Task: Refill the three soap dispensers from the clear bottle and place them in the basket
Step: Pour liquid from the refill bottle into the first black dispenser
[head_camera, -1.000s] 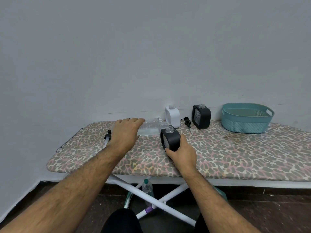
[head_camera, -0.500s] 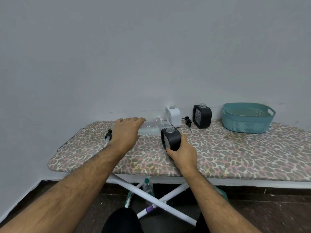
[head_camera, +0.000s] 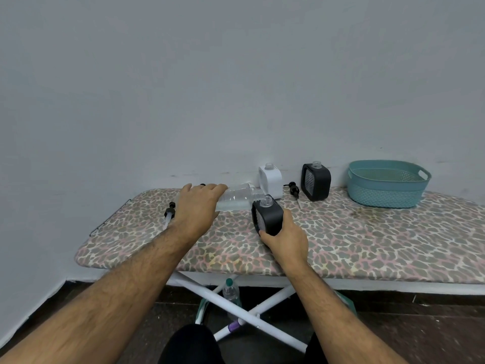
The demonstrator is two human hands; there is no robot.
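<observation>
My left hand (head_camera: 200, 207) grips the clear bottle (head_camera: 237, 198), which lies tipped almost flat with its mouth at the open neck of a black soap dispenser (head_camera: 267, 216). My right hand (head_camera: 286, 237) holds that dispenser upright on the ironing board (head_camera: 367, 240). A white dispenser (head_camera: 270, 181) and a second black dispenser (head_camera: 315, 182) stand uncapped near the wall. The teal basket (head_camera: 385, 184) sits at the far right with nothing visible inside.
A black pump head with a tube (head_camera: 169, 212) lies left of my left hand. Another pump head (head_camera: 294, 190) lies between the white and far black dispensers. A plastic bottle (head_camera: 232, 292) stands on the floor under the board, by its white crossed legs (head_camera: 244, 308).
</observation>
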